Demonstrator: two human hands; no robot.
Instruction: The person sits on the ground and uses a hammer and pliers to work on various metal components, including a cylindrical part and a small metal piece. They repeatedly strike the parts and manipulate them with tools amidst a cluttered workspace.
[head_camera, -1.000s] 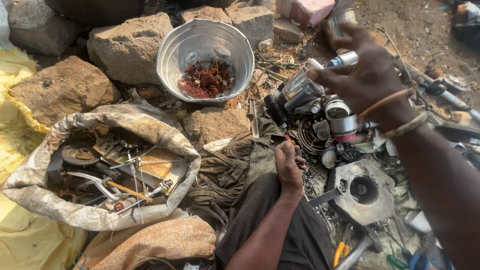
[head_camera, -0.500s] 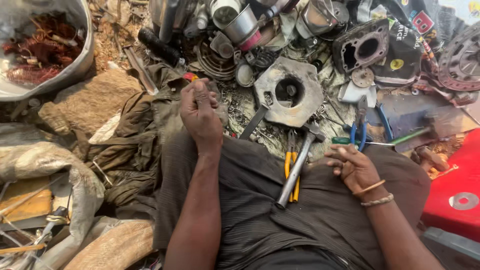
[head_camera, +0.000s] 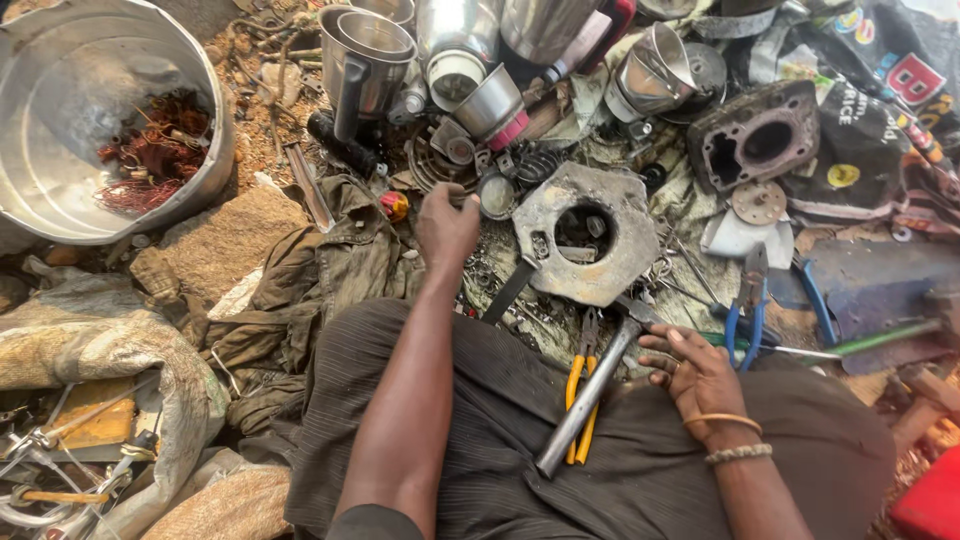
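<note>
My left hand (head_camera: 447, 225) reaches forward into a heap of metal scrap, fingers curled down beside a small round ring (head_camera: 496, 196). Whether it grips anything is hidden. Just to its right lies a flat grey metal plate (head_camera: 590, 262) with a round hole. On my lap rests my right hand (head_camera: 698, 375), fingers spread and holding nothing. It sits next to the head of a steel-handled hammer (head_camera: 588, 396). Yellow-handled pliers (head_camera: 577, 380) lie under the hammer on my dark trousers.
Blue-handled pliers (head_camera: 745, 318) lie right of my right hand. Steel cups (head_camera: 365, 55) and an engine cylinder block (head_camera: 755, 145) crowd the far side. A metal basin (head_camera: 60, 90) with reddish wire stands far left, an open sack (head_camera: 120, 350) of tools near left, and an olive rag (head_camera: 320, 265) between.
My left hand has stretched farther forward into the scrap pile. My right hand stays on my lap, now closer to the hammer's head. The view has shifted slightly.
</note>
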